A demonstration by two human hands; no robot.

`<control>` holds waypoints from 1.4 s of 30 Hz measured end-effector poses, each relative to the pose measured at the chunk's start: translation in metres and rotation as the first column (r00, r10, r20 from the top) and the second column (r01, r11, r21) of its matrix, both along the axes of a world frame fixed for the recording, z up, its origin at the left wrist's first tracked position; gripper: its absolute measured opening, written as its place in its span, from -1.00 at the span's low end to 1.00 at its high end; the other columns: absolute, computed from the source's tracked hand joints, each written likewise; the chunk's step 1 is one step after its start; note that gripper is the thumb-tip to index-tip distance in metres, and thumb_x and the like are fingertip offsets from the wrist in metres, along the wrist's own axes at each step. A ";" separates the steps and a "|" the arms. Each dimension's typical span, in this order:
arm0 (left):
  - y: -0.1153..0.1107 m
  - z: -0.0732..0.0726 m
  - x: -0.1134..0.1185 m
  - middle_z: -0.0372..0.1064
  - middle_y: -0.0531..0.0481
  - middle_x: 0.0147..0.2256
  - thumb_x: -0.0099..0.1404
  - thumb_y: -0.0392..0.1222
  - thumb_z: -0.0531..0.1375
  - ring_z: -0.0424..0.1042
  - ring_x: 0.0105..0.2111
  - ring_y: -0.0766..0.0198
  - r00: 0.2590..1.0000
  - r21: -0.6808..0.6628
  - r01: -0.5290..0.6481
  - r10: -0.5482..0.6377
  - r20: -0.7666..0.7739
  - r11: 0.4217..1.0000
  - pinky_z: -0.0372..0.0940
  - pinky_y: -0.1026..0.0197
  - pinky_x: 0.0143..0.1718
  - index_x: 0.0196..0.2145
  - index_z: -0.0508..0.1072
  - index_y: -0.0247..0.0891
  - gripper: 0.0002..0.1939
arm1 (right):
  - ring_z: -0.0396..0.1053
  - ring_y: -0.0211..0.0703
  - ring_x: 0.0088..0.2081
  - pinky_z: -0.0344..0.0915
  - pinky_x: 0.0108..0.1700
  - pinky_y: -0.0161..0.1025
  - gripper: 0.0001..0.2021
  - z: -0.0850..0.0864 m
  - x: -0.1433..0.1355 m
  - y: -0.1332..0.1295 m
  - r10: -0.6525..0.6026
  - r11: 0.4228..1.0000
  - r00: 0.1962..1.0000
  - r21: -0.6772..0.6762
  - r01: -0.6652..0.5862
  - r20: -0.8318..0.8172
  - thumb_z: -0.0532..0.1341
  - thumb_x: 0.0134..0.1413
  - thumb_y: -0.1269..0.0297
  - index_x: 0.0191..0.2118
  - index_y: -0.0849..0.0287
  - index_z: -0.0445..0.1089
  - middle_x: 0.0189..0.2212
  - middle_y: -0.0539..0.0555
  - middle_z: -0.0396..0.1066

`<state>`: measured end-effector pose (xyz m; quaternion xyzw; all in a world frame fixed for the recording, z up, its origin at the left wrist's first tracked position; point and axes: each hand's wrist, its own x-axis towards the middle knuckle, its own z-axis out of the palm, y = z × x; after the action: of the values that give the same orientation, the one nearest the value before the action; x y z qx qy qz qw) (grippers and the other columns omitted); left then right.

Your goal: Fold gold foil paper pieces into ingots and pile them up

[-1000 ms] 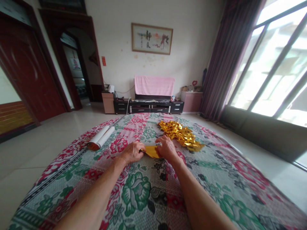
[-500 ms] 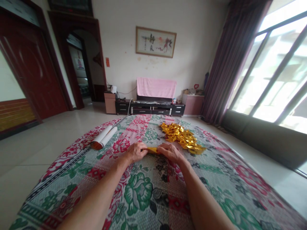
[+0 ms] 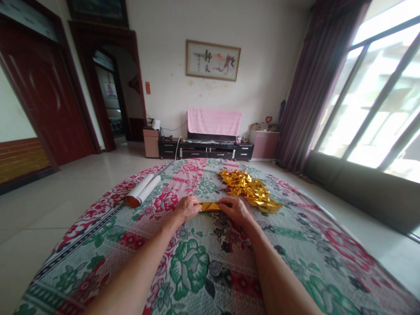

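Note:
A small strip of gold foil paper [image 3: 210, 206] is stretched level between my two hands, just above or on the flowered cloth. My left hand [image 3: 187, 209] pinches its left end, and my right hand [image 3: 233, 209] pinches the right end. Beyond my right hand lies a pile of folded gold foil pieces [image 3: 247, 188]. To the far left of my hands, white rolls [image 3: 142, 190] with an orange-brown inside at the near end rest on the cloth.
The round table wears a red, green and grey flowered cloth [image 3: 188, 267]. Past its far edge stand a low black cabinet [image 3: 206, 151] and a screen under a pink cloth [image 3: 214, 121]. A purple curtain [image 3: 303, 87] and windows are on the right.
The gold strip now shows a wider, flatter face between my hands. My right hand has shifted slightly to the right; the fingers of both hands still pinch the strip.

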<state>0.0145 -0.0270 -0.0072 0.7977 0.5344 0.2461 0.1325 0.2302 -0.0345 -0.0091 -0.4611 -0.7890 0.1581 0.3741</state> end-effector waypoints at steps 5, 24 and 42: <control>-0.003 0.006 0.002 0.38 0.03 -0.47 0.10 -0.20 0.06 0.30 -0.42 0.36 0.999 -0.028 -0.046 0.046 0.007 0.999 0.10 0.37 -0.41 -0.59 0.46 -0.27 -0.76 | 0.35 -0.24 -0.38 0.23 -0.32 -0.37 -0.81 -0.005 -0.004 0.004 -0.053 0.997 0.998 0.050 0.052 0.030 0.13 -0.04 0.33 -0.35 0.18 0.48 -0.44 0.03 0.46; 0.003 -0.011 0.002 0.39 0.06 -0.49 0.06 -0.18 0.13 0.32 -0.51 0.37 0.958 -0.052 -0.095 0.106 0.266 0.994 0.17 0.35 -0.46 -0.12 0.43 -0.21 -0.62 | 0.33 -0.27 -0.42 0.17 -0.35 -0.39 -0.82 0.001 -0.008 -0.002 -0.098 0.991 0.984 0.102 0.084 0.147 0.11 -0.06 0.39 -0.40 0.17 0.48 -0.47 0.01 0.45; -0.005 -0.003 0.003 0.40 0.04 -0.31 0.25 -0.14 -0.04 0.37 -0.31 0.32 0.993 0.101 0.032 -0.020 -0.119 0.994 0.18 0.31 -0.23 -0.24 0.45 -0.07 -0.72 | 0.31 -0.26 -0.45 0.16 -0.38 -0.39 -0.78 -0.002 -0.008 0.000 -0.182 0.982 0.975 0.082 0.172 0.129 0.14 -0.10 0.36 -0.28 0.19 0.44 -0.46 0.03 0.43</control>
<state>0.0174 -0.0323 -0.0101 0.8235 0.5173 0.2242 0.0627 0.2221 -0.0344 -0.0113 -0.5259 -0.7735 0.0645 0.3479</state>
